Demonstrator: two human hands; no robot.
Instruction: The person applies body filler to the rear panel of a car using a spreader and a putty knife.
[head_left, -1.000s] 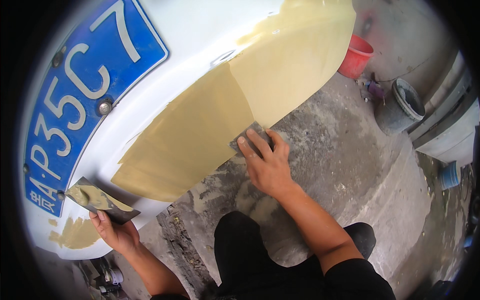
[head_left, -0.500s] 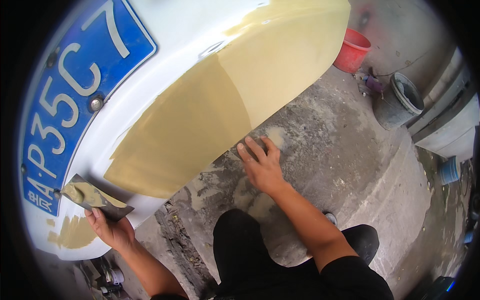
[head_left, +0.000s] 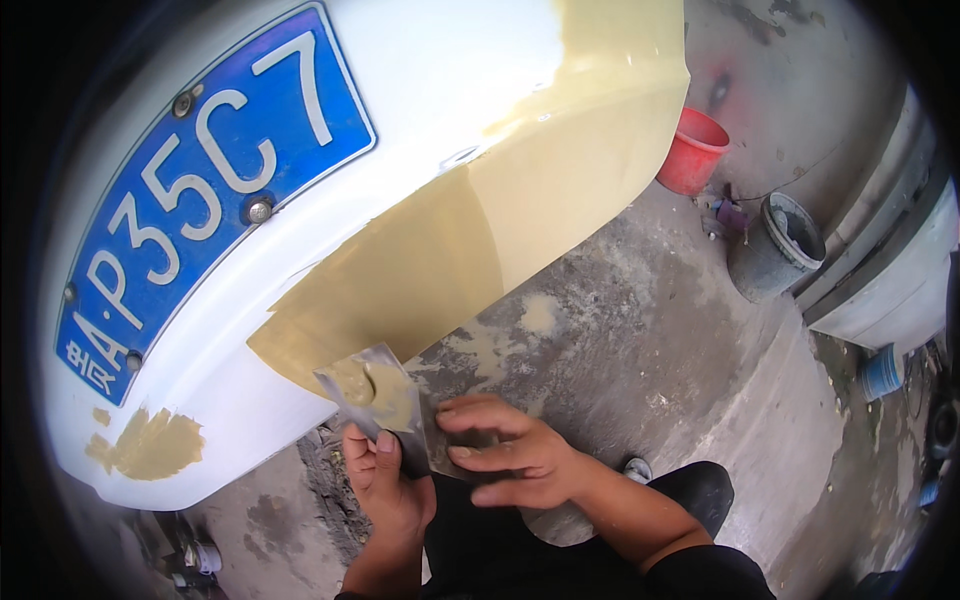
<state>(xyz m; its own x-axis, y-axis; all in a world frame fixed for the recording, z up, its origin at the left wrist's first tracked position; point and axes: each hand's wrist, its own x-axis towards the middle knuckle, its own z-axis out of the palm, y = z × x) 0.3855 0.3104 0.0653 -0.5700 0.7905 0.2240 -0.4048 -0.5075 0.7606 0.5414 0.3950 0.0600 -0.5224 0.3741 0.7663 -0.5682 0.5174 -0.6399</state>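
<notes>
Two hands (head_left: 390, 492) (head_left: 528, 455) now closer, apparently two scrapers (head_left: 396, 402) (head_left: 437, 452)

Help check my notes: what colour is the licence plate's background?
Blue; the licence plate shows in the head view.

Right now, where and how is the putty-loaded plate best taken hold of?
I'd grip the plate by its lower end, coming from the wearer's side, as the left hand does. That part is thin, flat and mostly bare, while the putty sits toward the upper end. The right side looks less suitable: the right hand has the scraper there, touching or nearly so.
</notes>
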